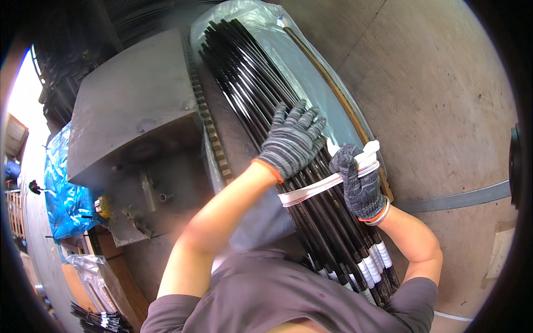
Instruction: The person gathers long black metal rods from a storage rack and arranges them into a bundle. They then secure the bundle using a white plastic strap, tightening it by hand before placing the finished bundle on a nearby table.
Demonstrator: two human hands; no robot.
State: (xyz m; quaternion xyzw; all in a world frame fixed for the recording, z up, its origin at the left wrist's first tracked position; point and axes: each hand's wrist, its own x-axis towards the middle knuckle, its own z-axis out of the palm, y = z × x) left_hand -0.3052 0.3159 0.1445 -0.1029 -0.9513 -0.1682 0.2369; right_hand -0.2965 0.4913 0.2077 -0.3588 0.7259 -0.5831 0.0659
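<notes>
A long bundle of glossy black rods (244, 75) runs from the upper middle down toward my body, with white wrapped sections (366, 272) near the close ends. A white strap (311, 192) crosses over the bundle. My left hand (293, 141), in a grey striped knit glove with an orange cuff, lies on the rods with its fingers spread. My right hand (360, 186), gloved the same way, is closed round the strap at the bundle's right side. A loose end of the strap sticks out above that hand.
Under the rods, clear plastic sheeting (327, 108) covers a support with a wooden strip (333, 83) along its right side. A large grey metal box (133, 89) stands left. Blue plastic wrap (64, 188) is farther left. More dark rods (100, 321) lie at the lower left.
</notes>
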